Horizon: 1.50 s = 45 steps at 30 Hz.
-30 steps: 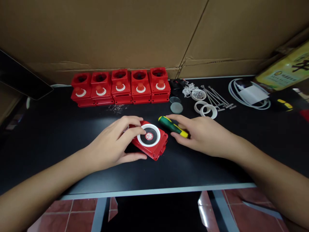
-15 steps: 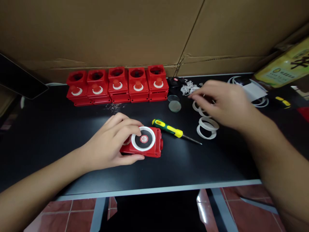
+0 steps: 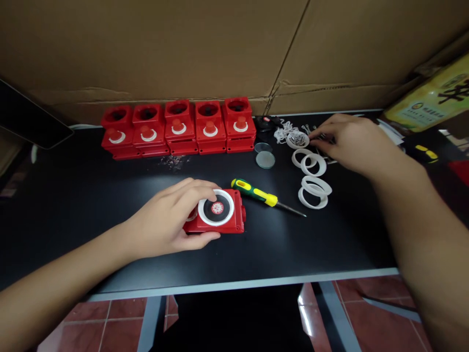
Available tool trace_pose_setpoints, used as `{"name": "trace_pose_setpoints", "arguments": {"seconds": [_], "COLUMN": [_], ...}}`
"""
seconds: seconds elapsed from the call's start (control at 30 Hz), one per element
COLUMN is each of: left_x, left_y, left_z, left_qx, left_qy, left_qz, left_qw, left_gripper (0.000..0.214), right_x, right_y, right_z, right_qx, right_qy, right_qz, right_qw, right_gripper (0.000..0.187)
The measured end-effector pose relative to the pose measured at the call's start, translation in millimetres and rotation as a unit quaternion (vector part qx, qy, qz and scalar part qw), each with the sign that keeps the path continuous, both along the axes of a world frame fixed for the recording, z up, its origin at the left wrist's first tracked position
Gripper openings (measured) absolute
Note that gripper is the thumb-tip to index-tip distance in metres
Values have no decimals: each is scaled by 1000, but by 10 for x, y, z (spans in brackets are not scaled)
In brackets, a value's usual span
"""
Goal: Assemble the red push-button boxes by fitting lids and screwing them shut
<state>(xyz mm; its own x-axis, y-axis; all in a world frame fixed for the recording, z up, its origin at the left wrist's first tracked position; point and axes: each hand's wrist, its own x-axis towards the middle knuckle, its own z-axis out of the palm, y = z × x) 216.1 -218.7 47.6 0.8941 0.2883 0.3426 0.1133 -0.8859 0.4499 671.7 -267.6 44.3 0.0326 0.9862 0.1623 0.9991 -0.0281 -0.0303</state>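
Observation:
My left hand is closed around a red plastic housing lying flat on the table. Its index finger rests on a white ring around a black disc with a red-and-white emblem. At the back right, my right hand reaches down with thumb and index finger drawn nearly together beside small metal screws. Whatever is between those fingertips is too small to make out. Touching distance from them is a white ring with screws inside it.
Several red boxes with buttons stand in a row along the cardboard wall. A green-yellow screwdriver lies between my hands. Loose white rings, clear round discs, white cords and a yellow package are around.
My right hand has moved right, away from the white cords, and now hovers at the screws. The ring of screws has come into sight. My left hand stays on the housing.

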Motion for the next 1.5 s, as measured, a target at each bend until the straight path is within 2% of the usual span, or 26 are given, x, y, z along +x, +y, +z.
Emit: {"name": "trace_pose_setpoints", "arguments": {"seconds": [0.3,0.73,1.17,1.27,1.4,1.5], "left_x": [27,24,26,25,34,43], "left_y": [10,-117,-132,-141,-154,-154], "left_z": [40,82,84,68,68,95], "left_qx": [43,90,86,77,52,51], "left_qy": [8,47,59,46,60,87], "left_qz": [-31,12,19,18,47,47], "left_qw": [999,995,994,996,996,994], "left_gripper": [35,31,33,40,65,66], "right_x": [-71,-215,-168,-174,-176,-167], "right_y": [-38,-29,63,75,83,80], "right_z": [98,53,49,56,58,54], "right_qx": [20,-5,-10,-11,-11,-10], "right_qy": [2,-31,-20,-15,-4,10], "right_qz": [-17,-24,1,6,11,14], "right_qw": [1000,999,1000,1000,1000,1000], "right_gripper": [38,44,28,27,25,24]}}
